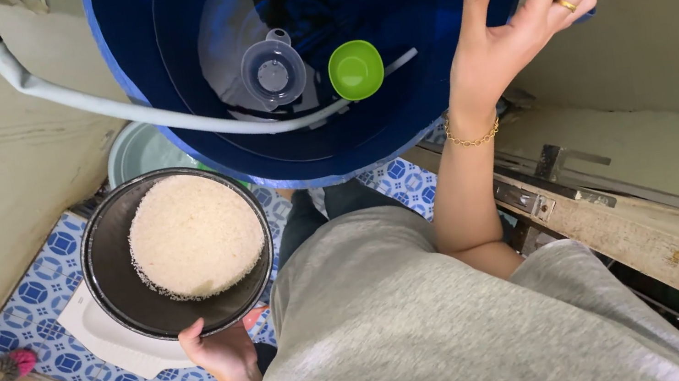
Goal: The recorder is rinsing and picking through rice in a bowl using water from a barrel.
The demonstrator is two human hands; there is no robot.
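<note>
My left hand (220,349) grips the near rim of a black pot (116,286) that holds a mound of white rice (195,234). The pot hangs tilted over the tiled floor, left of my body. My right hand (517,10) rests on the right rim of a big blue barrel (435,99), fingers curled over its edge. Inside the barrel there is water, with a clear measuring jug (273,72) and a small green bowl (355,69) floating on it. A pale hose (159,118) runs in from the upper left over the barrel's rim.
Blue-and-white patterned floor tiles (44,308) lie below, with a white squat fixture (105,339) under the pot. A grey-green basin (135,152) stands beside the barrel. A pink-tipped brush (15,365) lies at the left. A worn door frame (644,230) runs along the right.
</note>
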